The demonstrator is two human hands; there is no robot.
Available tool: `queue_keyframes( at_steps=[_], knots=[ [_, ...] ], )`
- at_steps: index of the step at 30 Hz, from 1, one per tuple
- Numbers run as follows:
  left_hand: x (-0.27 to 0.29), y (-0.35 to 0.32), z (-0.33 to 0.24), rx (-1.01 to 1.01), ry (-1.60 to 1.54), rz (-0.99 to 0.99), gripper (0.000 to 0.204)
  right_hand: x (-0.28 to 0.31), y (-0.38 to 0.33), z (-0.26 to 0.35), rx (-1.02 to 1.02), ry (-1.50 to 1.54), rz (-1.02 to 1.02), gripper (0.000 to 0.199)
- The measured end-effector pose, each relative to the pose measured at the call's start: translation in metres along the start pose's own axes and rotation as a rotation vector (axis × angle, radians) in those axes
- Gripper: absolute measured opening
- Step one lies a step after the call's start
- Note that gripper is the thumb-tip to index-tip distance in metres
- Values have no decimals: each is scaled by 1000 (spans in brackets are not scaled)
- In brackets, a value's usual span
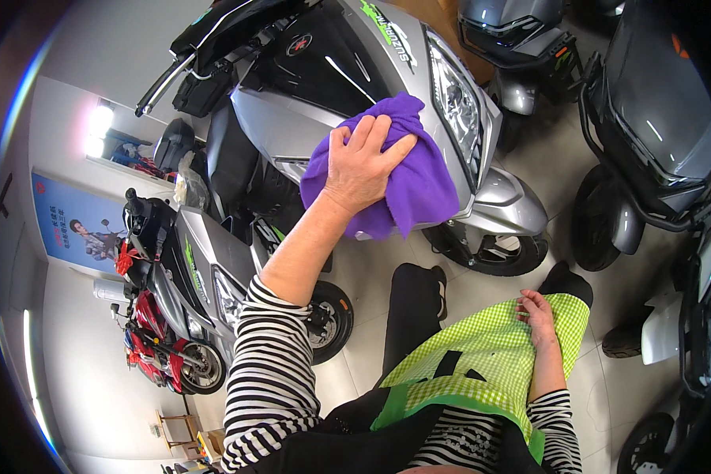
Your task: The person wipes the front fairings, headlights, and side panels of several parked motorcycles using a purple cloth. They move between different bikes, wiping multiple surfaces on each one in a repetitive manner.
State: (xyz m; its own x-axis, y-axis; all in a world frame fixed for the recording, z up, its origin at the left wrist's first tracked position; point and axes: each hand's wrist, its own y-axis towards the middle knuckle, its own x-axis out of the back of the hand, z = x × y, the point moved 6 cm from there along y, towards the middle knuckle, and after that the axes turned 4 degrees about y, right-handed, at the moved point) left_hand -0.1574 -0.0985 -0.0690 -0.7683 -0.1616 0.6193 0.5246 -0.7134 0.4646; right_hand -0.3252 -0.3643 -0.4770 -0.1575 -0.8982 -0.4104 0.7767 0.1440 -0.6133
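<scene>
My left hand [362, 164] presses a bunched purple cloth [425, 189] against the front side of a silver-and-black scooter [272, 118]. Its fingers are bent into the fabric, and the cloth drapes down over the body panel. Just right of the cloth is the scooter's clear headlight [454, 99], with the silver front mudguard [505, 201] below it. My right hand [537, 314] hangs low at the right, by the green checked apron [482, 340]. Nothing shows in it, and its fingers are loosely bent and apart.
A second silver scooter [205, 261] stands close on the left, with a red motorcycle [150, 332] beyond it. Grey scooters [656, 118] line the right side. Behind the left row, a blue poster [75, 221] hangs on the wall. The floor [371, 296] is pale tile.
</scene>
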Motion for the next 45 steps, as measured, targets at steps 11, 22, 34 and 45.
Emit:
queue_keyframes(
  at_steps=[11, 22, 34, 45],
  knots=[
    [-86, 109, 140, 422, 285, 299, 35, 12, -8, 8, 20, 179, -53, 24],
    [-145, 174, 215, 743, 281, 656, 43, 7, -5, 17, 21, 249, -23, 26],
    [-145, 176, 175, 741, 283, 824, 40, 6, -3, 15, 33, 261, -2, 29],
    [-72, 118, 81, 491, 266, 469, 27, 4, -4, 17, 27, 188, -5, 41]
  ],
)
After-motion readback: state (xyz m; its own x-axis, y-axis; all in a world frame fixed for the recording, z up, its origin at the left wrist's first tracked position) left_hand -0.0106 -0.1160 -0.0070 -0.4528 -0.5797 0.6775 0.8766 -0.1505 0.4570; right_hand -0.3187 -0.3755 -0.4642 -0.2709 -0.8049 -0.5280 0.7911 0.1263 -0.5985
